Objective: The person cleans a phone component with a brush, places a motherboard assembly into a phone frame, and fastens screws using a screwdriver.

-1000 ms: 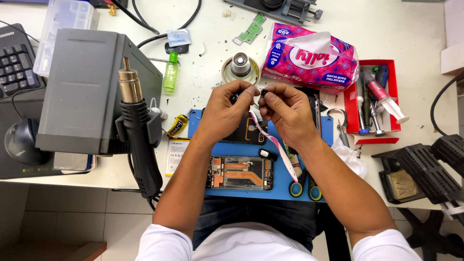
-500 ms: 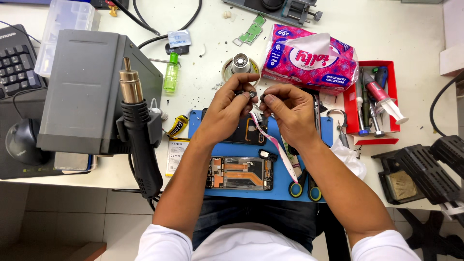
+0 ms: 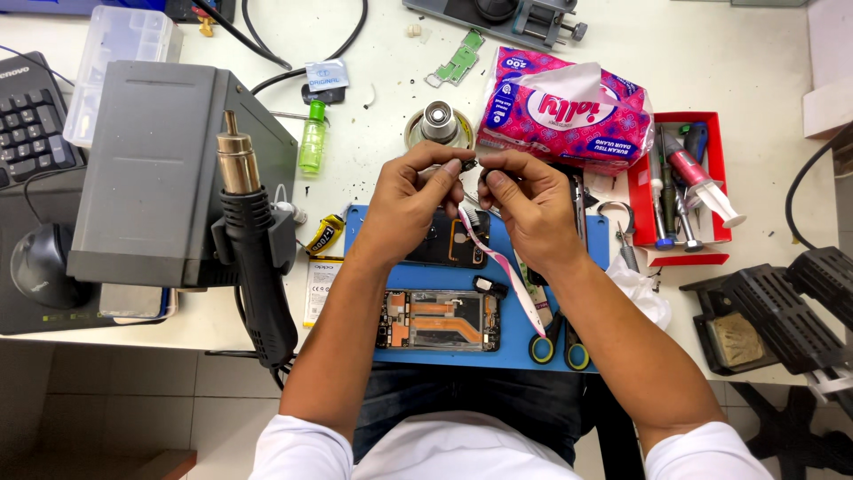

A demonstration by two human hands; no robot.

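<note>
Above a blue rubber work mat, left hand and right hand pinch one tiny dark part, a pink-white striped strip dangling.

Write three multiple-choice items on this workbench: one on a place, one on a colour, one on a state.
1. Where does the opened phone lie?
A. on the blue mat
B. in the red tray
C. on the keyboard

2. What colour is the small bottle beside the grey station?
A. red
B. green
C. white

3. What are the hands doing?
A. resting flat on the mat
B. gripping the scissors
C. both pinching a small part above the mat

Answers:
1 A: it lies on the mat's near part.
2 B: it is green throughout.
3 C: the left hand and right hand meet fingertips at the part.
</note>
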